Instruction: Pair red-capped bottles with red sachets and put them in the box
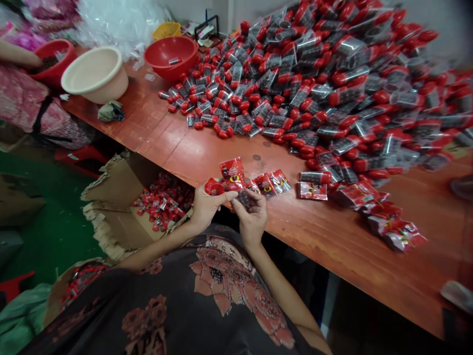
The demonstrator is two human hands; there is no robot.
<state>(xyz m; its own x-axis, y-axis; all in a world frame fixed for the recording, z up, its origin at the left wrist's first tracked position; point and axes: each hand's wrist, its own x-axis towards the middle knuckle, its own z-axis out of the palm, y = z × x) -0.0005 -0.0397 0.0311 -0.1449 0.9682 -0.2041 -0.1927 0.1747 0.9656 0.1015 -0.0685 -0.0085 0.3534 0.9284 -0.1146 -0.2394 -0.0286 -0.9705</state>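
My left hand (207, 204) is closed on a small red printed packet (232, 174) and a red-capped clear tube (215, 187), held at the table's near edge. My right hand (251, 214) pinches the lower end of the same tube and packet, fingers curled. Just beyond my hands lie three red packets (271, 182) flat on the wood. A huge heap of red-capped clear tubes (325, 79) covers the far and right part of the red-brown table (332, 236).
A torn cardboard box (114, 207) with several filled red packets sits on the floor at my left. A cream bowl (95, 74) and red bowls (171, 55) stand at the table's far left. Another person's arm (18, 56) reaches in there. More red packets (388, 222) lie at right.
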